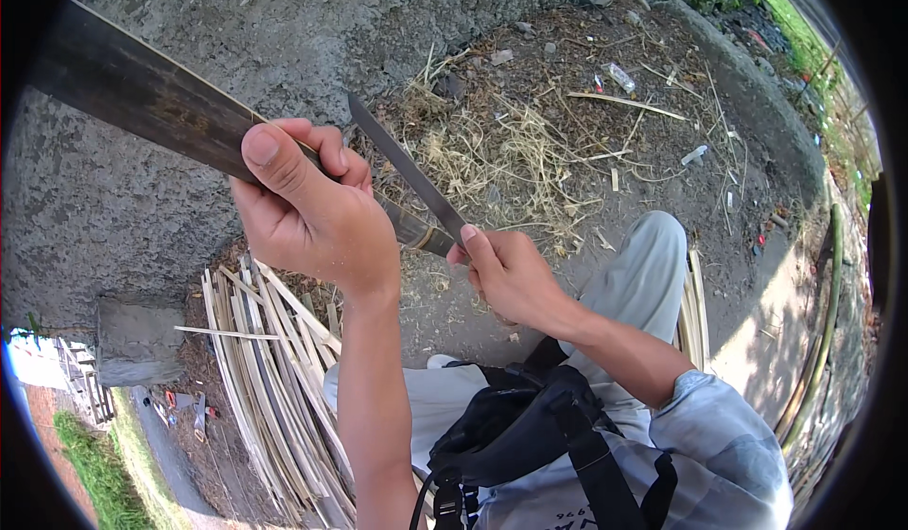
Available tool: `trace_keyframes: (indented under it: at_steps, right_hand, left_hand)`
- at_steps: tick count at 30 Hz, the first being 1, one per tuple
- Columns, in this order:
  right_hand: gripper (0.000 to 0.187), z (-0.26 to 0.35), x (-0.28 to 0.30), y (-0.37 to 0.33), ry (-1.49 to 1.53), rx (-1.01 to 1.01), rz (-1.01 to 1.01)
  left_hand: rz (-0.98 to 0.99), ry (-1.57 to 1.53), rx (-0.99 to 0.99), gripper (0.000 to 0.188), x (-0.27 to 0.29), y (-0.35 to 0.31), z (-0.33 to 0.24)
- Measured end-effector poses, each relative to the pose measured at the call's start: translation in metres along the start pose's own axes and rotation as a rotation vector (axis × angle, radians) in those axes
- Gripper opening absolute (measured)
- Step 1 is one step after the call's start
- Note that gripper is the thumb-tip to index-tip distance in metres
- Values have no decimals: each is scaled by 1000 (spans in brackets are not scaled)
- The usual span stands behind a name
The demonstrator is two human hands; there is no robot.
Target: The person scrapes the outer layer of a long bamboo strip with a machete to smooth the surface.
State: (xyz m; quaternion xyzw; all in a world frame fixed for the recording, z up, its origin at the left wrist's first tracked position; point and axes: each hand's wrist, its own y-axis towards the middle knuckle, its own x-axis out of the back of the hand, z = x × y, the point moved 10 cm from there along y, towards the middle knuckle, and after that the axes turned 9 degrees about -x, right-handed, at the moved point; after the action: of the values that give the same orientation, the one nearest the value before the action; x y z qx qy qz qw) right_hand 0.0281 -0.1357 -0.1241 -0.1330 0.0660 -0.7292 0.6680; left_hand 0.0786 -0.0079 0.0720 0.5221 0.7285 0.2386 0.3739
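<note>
A long, dark split bamboo strip [142, 90] runs from the upper left down to the middle, slanting across the view. My left hand [317, 213] is wrapped around it, thumb on top. Closed in my right hand [515, 279] is a knife with a long, straight dark blade [402, 166] that points up and to the left. Its handle is hidden by my fingers. The strip's lower end, with a pale ring at a node [426, 238], reaches the right hand next to the blade's base. Whether the blade touches the strip there, I cannot tell.
Pale bamboo strips [274, 388] lie in a pile at lower left, with more beside my right knee [653, 256]. Shavings [511, 156] cover the ground ahead, below a rough concrete wall [284, 29]. A clear plastic bottle [621, 78] and green pole [825, 312] lie to the right.
</note>
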Motion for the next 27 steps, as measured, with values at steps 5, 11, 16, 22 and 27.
trace_keyframes:
  at_steps: [5,11,16,22,27]
  right_hand:
    - [48,1,12,-15,423,94,-130]
    - [47,-3,-1,-8,-161,-32,33]
    - [47,14,-7,-6,-221,27,-10]
    - [45,51,0,-17,-174,88,-45]
    - [43,39,-2,-24,-20,153,-119]
  left_hand:
    - [-33,-77,-15,40,1,1,-3]
    - [-16,-69,-6,41,10,2,-1]
    - [-15,-79,4,41,8,4,2]
    - [-29,-80,-15,40,17,11,3]
    - [-34,-94,-43,40,17,14,5]
